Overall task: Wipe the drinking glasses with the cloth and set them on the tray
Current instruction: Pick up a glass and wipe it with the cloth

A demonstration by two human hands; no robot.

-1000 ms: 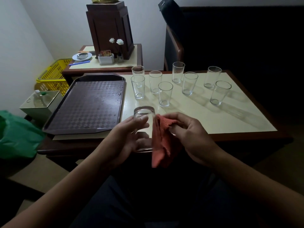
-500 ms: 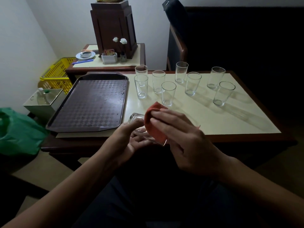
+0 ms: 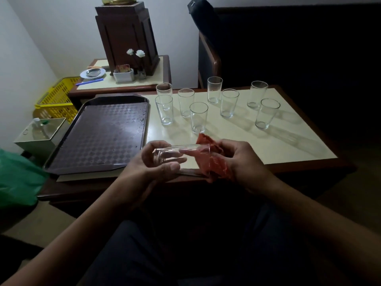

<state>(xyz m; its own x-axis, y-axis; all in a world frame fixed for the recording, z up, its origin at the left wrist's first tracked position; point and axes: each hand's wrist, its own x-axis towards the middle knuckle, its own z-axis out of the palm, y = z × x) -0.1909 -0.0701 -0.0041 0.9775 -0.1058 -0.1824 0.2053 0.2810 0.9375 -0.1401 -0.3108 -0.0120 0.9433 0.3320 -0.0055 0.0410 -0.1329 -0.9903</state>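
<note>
My left hand gripped the drinking glass sideways, just right of the tray, while my right hand pinched the orange cloth inside its mouth. I judged that a strong twist could pull the glass free and drop it.

Dim room, white walls, dark sofa

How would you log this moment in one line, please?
wiping | left hand: holds glass sideways | right hand: grips cloth at glass mouth | tray: no glasses | table: eight glasses
</note>
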